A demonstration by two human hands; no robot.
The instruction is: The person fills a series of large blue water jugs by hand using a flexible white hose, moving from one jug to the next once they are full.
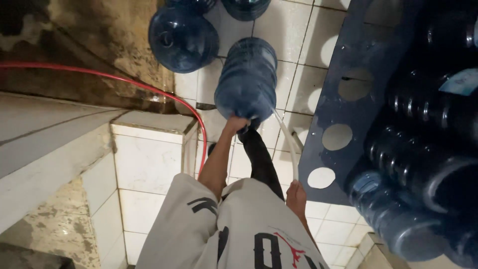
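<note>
My left hand grips the neck end of a large blue water jug that lies tilted over the white tiled floor, right in front of my black trouser leg. My right hand is lower, at my side, closed on a thin pale hose. The hose runs up from that hand to the mouth end of the jug. My grey shirt fills the bottom of the view.
Two more blue jugs stand on the floor beyond. A red hose crosses over a tiled ledge at left. A blue rack with round holes holds several jugs at right.
</note>
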